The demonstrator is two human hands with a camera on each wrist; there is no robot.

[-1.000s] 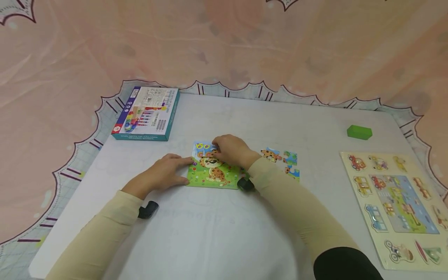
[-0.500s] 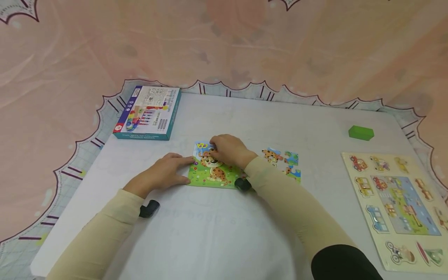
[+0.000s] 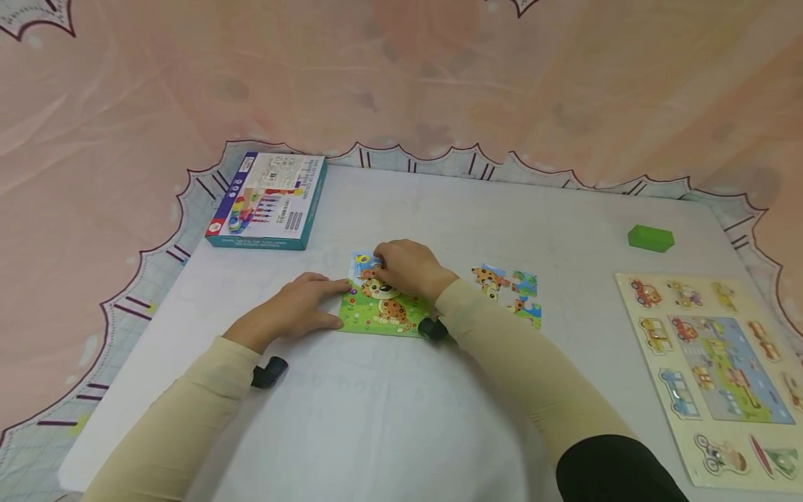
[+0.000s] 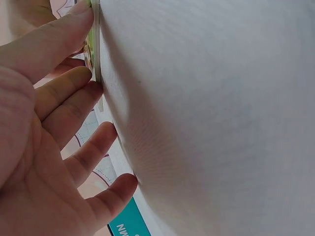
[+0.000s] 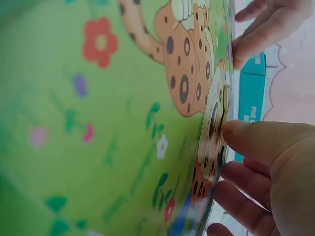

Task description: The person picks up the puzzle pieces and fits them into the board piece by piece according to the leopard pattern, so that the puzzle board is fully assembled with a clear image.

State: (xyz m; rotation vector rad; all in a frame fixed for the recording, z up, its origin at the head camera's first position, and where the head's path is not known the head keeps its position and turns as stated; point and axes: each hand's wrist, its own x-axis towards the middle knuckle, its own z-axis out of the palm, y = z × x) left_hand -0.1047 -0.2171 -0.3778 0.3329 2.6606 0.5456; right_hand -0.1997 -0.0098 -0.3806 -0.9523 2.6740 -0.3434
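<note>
A green jigsaw puzzle board (image 3: 364, 317) with a spotted cartoon animal lies flat in the middle of the table. At its left edge rests my left hand (image 3: 291, 310), thumb and index finger spread; in the left wrist view the left hand's fingers (image 4: 81, 110) are fairly straight and touch the board's side and the table. Over the board's upper part, my right hand (image 3: 410, 268) pinches a puzzle piece (image 5: 222, 115), which in the right wrist view sits slightly raised over the picture. Most of that piece is hidden by the fingers. Loose puzzle pieces (image 3: 525, 307) lie right of the board.
At the back left stands a flat box (image 3: 270, 202) with a teal side. A green block (image 3: 651, 238) lies at the back right, behind a wooden picture puzzle board (image 3: 684, 446) with vehicle shapes. A hanging patterned cloth (image 3: 401, 77) closes off the table's far side.
My right hand has slid slightly left over the board's upper part with the piece, covering more of the top left corner. The left hand stays at the board's edge.
</note>
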